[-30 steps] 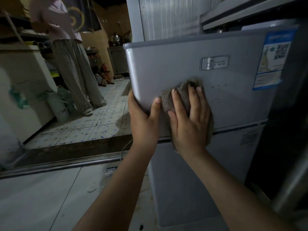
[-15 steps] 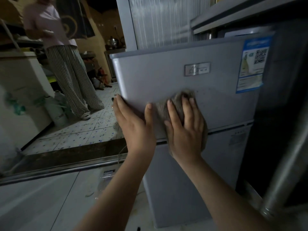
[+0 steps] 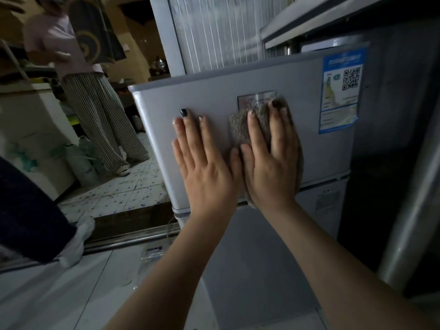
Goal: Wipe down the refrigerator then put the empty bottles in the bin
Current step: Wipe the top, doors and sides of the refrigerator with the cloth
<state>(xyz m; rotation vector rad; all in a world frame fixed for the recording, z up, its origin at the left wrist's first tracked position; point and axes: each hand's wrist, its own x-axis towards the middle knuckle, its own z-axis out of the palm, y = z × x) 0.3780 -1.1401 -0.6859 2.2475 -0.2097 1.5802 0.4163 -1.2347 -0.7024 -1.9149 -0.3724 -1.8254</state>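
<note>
A small grey two-door refrigerator (image 3: 309,144) stands in front of me. My right hand (image 3: 269,163) lies flat with straight fingers on a grey-brown cloth (image 3: 240,127) and presses it against the upper door, just under the silver logo plate (image 3: 250,98). Beside it, my left hand (image 3: 202,163) rests flat on the bare door with its fingers spread. A clear plastic bottle (image 3: 152,254) lies on the floor by the refrigerator's lower left corner, partly behind my left forearm.
A blue and white sticker (image 3: 340,89) sits at the door's upper right. A person in striped trousers (image 3: 102,125) stands on the tiled floor at the left. A dark cabinet (image 3: 390,163) adjoins the refrigerator on the right. A metal threshold (image 3: 128,239) crosses the floor.
My right hand has slid the cloth up and right to the logo plate. My left hand has left the door's left edge and now lies flat on its front.
</note>
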